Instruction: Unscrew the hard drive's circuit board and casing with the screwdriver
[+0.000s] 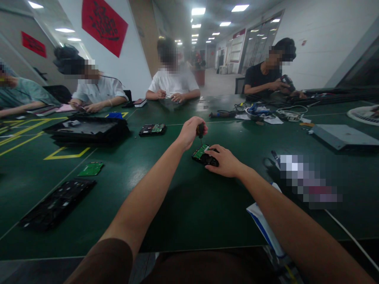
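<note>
A small black hard drive [203, 156] with a green circuit board on top lies on the green table [183, 205] in front of me. My left hand [191, 131] is closed round the dark handle of a screwdriver [200, 132], whose tip points down onto the board. My right hand [224, 161] lies over the drive's right side, fingers curved and pressing it to the table.
A second hard drive [152, 129], a black tray [85, 130], a loose green board [91, 169] and a black panel [56, 203] lie to the left. Cables and tools [257, 111] and a grey case [340, 136] sit on the right. Several people work across the table.
</note>
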{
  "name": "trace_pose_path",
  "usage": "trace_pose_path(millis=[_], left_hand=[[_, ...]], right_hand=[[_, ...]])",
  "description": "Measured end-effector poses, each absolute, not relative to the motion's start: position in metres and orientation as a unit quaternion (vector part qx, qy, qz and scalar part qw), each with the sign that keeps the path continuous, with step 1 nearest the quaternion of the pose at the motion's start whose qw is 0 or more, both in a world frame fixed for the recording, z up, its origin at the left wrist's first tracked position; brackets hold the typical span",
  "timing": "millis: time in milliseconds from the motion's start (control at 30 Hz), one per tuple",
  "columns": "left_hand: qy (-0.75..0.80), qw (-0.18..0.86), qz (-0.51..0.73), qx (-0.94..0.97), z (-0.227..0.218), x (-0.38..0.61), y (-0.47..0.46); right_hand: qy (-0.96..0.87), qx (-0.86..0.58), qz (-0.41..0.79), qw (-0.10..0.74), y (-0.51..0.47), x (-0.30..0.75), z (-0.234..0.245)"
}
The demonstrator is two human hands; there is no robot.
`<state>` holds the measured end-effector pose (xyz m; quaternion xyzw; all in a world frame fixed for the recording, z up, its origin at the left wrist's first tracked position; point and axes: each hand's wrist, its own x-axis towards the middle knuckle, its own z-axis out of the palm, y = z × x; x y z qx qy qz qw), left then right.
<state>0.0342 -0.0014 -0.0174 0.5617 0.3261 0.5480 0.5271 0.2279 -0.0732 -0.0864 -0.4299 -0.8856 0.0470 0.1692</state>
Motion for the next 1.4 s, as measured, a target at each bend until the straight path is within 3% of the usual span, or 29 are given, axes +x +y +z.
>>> trace_pose_path(millis=[400, 633, 1167, 1400], left_hand=[[0.394, 0.414, 0.501, 0.65, -0.004, 0.019, -0.003], [0.373, 0.511, 0.512, 0.581, -0.008, 0.01, 0.003], [0.39, 0.476, 0.5, 0.609, -0.007, 0.011, 0.003], [0.365, 0.564, 0.488, 0.557, -0.003, 0.012, -0.005]], right_hand=[[-0.886, -0.431, 0.042, 0.167, -0.073, 0.228, -0.086], [-0.884, -0.435, 0.043, 0.167, -0.073, 0.227, -0.084], [-0.885, -0.432, 0.047, 0.166, -0.074, 0.228, -0.083], [-0.886, -0.43, 0.041, 0.167, -0.073, 0.228, -0.086]])
